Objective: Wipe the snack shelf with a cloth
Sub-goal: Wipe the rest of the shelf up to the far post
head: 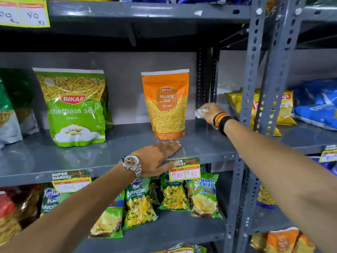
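We've got the right hand (209,112) closed around the small grey cloth (200,113) at the back right corner of the snack shelf (116,152), left hand (156,157) flat and open on the front edge, so we'd sweep forward around the Moong Dal pouch (166,105) without knocking it.
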Action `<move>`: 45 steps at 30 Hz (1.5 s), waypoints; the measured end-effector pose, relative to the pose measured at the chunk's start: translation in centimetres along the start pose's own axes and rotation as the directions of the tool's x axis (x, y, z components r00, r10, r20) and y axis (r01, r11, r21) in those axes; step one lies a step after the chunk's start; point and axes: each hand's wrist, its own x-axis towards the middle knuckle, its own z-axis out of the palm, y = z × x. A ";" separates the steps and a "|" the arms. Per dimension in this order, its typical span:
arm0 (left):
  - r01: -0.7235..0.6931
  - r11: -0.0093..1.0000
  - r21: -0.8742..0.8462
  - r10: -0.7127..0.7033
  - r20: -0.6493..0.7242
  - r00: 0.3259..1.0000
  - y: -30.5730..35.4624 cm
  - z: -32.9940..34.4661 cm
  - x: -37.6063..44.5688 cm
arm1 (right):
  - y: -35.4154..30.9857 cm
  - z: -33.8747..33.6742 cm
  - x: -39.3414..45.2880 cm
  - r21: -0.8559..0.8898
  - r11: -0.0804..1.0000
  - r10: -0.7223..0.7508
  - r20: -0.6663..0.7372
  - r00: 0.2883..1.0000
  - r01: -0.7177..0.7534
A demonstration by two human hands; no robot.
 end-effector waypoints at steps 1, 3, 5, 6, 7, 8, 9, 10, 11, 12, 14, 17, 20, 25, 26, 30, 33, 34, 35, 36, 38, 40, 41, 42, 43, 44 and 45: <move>-0.003 1.000 -0.013 0.003 -0.009 1.000 -0.1 0.2 0.0 | 0.3 0.5 1.2 -0.006 1.000 0.022 -0.011 1.000 -0.022; -0.015 0.999 -0.035 0.014 -0.026 1.000 -0.4 0.6 0.0 | 0.6 1.7 3.0 -0.031 0.997 0.067 -0.011 0.998 -0.067; -0.032 0.999 -0.040 0.030 -0.041 0.999 -0.7 1.0 0.2 | 0.7 3.0 4.2 -0.053 0.996 0.078 0.005 0.997 -0.078; -0.037 0.998 -0.046 0.035 -0.049 0.998 -0.8 1.0 0.3 | 0.7 3.6 4.8 -0.060 0.994 0.089 0.019 0.996 -0.088; -0.042 0.998 -0.052 0.039 -0.057 0.998 -0.9 1.1 0.4 | 1.0 4.3 5.7 -0.060 0.995 0.081 0.029 0.996 -0.079; -0.046 0.997 -0.055 0.043 -0.061 0.997 -1.0 1.2 0.4 | 1.0 4.9 6.5 -0.059 0.995 0.078 0.041 0.996 -0.075; -0.050 0.997 -0.054 0.047 -0.061 0.997 -1.1 1.3 0.6 | 1.3 5.4 7.5 -0.070 0.995 0.072 0.044 0.996 -0.069; -0.055 0.997 -0.053 0.052 -0.062 0.997 -1.1 1.3 0.6 | 1.6 5.8 8.5 -0.068 0.995 0.074 0.058 0.996 -0.070; -0.059 0.997 -0.050 0.056 -0.064 0.996 -1.1 1.3 0.5 | 2.1 6.2 9.7 -0.060 0.997 0.061 0.078 0.995 -0.056; -0.061 0.997 -0.046 0.058 -0.061 0.996 -1.1 1.3 0.5 | 2.4 6.4 10.6 -0.075 0.997 0.040 0.094 0.995 -0.033; -0.059 0.997 -0.039 0.057 -0.052 0.997 -1.1 1.4 0.4 | 3.1 7.4 12.4 -0.141 0.989 -0.015 0.157 0.987 0.038; -0.060 0.998 -0.036 0.058 -0.064 0.996 -1.2 1.7 0.5 | 4.0 9.0 13.5 -0.239 0.968 -0.007 0.294 0.956 0.081; -0.072 0.997 -0.022 0.071 -0.062 0.996 -1.4 1.6 0.8 | 4.3 9.3 13.6 -0.159 0.982 -0.033 0.361 0.932 0.097; -0.075 0.997 -0.008 0.075 -0.054 0.996 -1.0 1.4 0.5 | 2.4 7.7 9.4 -0.061 0.988 -0.110 0.376 0.920 0.143; -0.072 0.997 -0.014 0.072 -0.043 0.997 -0.9 1.3 0.4 | 2.3 7.5 8.9 -0.061 0.987 -0.115 0.384 0.916 0.149; -0.069 0.997 -0.034 0.068 -0.020 0.997 -0.6 0.9 0.2 | 2.8 7.1 7.0 0.050 0.994 -0.108 0.374 0.921 0.097; -0.054 0.998 -0.027 0.053 -0.023 0.998 -0.6 0.7 0.3 | 3.1 6.3 5.2 -0.015 0.987 -0.142 0.390 0.910 0.161; -0.050 0.999 -0.021 0.049 -0.028 0.998 -0.6 0.6 0.4 | 2.6 5.6 3.8 -0.027 0.988 -0.126 0.402 0.907 0.149; -0.047 0.999 -0.014 0.047 -0.028 0.999 -0.6 0.5 0.4 | 2.3 5.1 2.8 -0.046 0.990 -0.106 0.410 0.906 0.136; -0.046 0.999 -0.007 0.046 -0.028 0.999 -0.5 0.4 0.3 | 1.8 4.6 1.5 -0.073 0.989 -0.089 0.401 0.912 0.128; -0.043 0.999 -0.002 0.043 -0.032 0.999 -0.5 0.4 0.2 | 1.5 3.7 -0.4 -0.071 0.990 -0.084 0.379 0.922 0.120; -0.043 0.999 -0.007 0.043 -0.029 0.999 -0.4 0.2 -0.1 | 1.3 3.0 -2.4 -0.043 0.993 -0.092 0.353 0.931 0.114; -0.041 0.999 -0.008 0.041 -0.026 0.999 -0.6 0.1 -0.4 | 1.3 2.8 -3.1 -0.024 0.993 -0.098 0.335 0.937 0.112; -0.031 1.000 -0.003 0.031 -0.020 0.999 -0.9 0.0 -0.7 | 1.1 2.6 -4.1 -0.008 0.995 -0.094 0.316 0.944 0.102; -0.018 1.000 0.006 0.018 -0.019 1.000 -1.3 -0.1 -1.2 | 1.2 2.7 -4.8 0.011 0.996 -0.087 0.293 0.952 0.087; -0.004 1.000 0.011 0.005 -0.024 1.000 -1.7 -0.1 -1.8 | 1.1 2.7 -5.5 0.027 0.997 -0.079 0.267 0.960 0.075; 0.013 1.000 0.009 -0.013 -0.029 1.000 -2.3 -0.2 -2.6 | 1.1 3.0 -6.1 0.046 0.997 -0.074 0.244 0.967 0.065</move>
